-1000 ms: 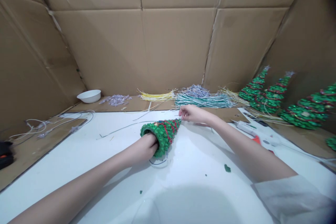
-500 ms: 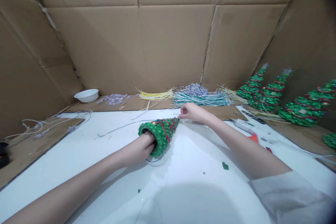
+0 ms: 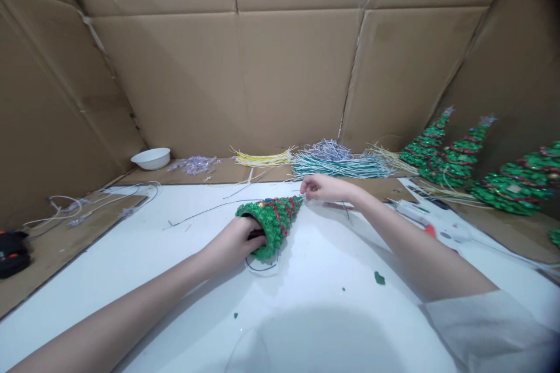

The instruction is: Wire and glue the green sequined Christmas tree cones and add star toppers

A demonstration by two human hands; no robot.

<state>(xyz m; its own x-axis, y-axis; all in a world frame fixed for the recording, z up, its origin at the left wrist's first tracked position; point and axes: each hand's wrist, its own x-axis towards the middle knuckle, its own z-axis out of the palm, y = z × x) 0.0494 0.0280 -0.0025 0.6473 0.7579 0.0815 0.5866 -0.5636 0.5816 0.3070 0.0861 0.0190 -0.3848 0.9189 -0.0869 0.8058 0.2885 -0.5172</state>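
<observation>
A small green Christmas tree [image 3: 280, 218] with red garland and beads lies on its side, its hollow base toward me and its tip pointing away to the right. My left hand [image 3: 245, 236] reaches into the open base, gripping the tree there; the fingertips are hidden inside. At the tip, my right hand [image 3: 321, 187] is closed in a pinch on thin wire that comes out of the top. A loop of thin wire [image 3: 261, 269] hangs out under the base. One long dark wire [image 3: 201, 210] lies on the table to the left of the tree.
Finished trees with star tops [image 3: 459, 157] stand at the right. Bundled yellow wires [image 3: 265, 157], green wires [image 3: 341, 168] and clear pieces [image 3: 195, 164] line the back, near a white bowl [image 3: 151, 158]. A glue gun [image 3: 413, 213] lies right; green scraps [image 3: 380, 278] dot the table.
My right hand's fingers have shifted slightly at the tip, and a wire end now shows below that hand. My left thumb shows more at the base opening. The whole view has shifted a little.
</observation>
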